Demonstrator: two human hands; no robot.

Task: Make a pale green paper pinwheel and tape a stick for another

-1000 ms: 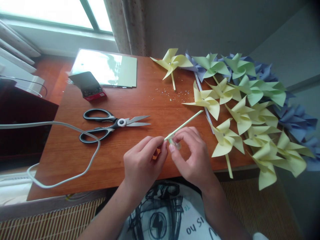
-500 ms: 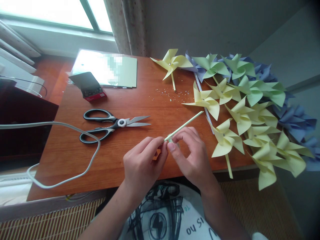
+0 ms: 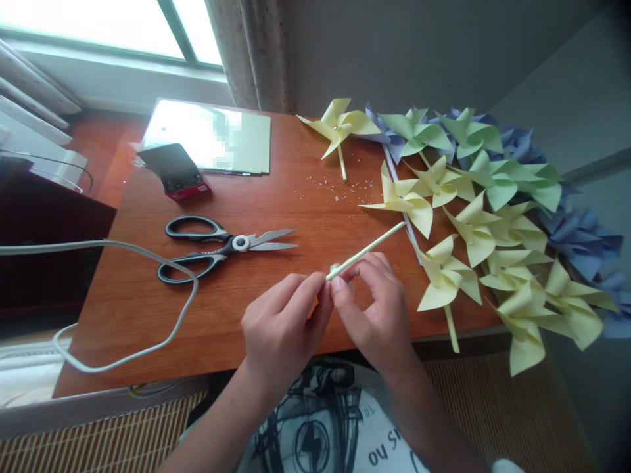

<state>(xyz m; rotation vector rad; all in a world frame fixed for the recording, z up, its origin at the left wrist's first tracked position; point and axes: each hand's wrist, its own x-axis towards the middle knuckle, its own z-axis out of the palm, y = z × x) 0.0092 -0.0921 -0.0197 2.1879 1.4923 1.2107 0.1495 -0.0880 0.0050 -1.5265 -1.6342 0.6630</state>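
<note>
Between my hands, over the near part of the table, is a thin pale yellow-green paper stick [image 3: 377, 243], slanting up to the right. My left hand [image 3: 286, 315] pinches its lower end between thumb and fingers. Close beside it, my right hand [image 3: 372, 305] is closed with thumb and forefinger on the same end. A small pale piece [image 3: 335, 268] pokes out by the right fingertips; its kind is unclear. Left of my hands lie scissors [image 3: 231, 244] with black and grey handles, blades parted. To the right spread several yellow paper pinwheels [image 3: 446, 272].
Green pinwheels [image 3: 470, 131] and purple ones [image 3: 584, 236] pile up at the right. Pale paper sheets [image 3: 256, 141] and an open small red-and-black box [image 3: 185, 187] stand at the back left. A white cable [image 3: 190, 302] loops over the left edge. Tiny bits are scattered mid-table.
The paper stick has shifted slightly right and turned a little in my fingers. The small pale piece shows more above the stick now. Everything else stays put.
</note>
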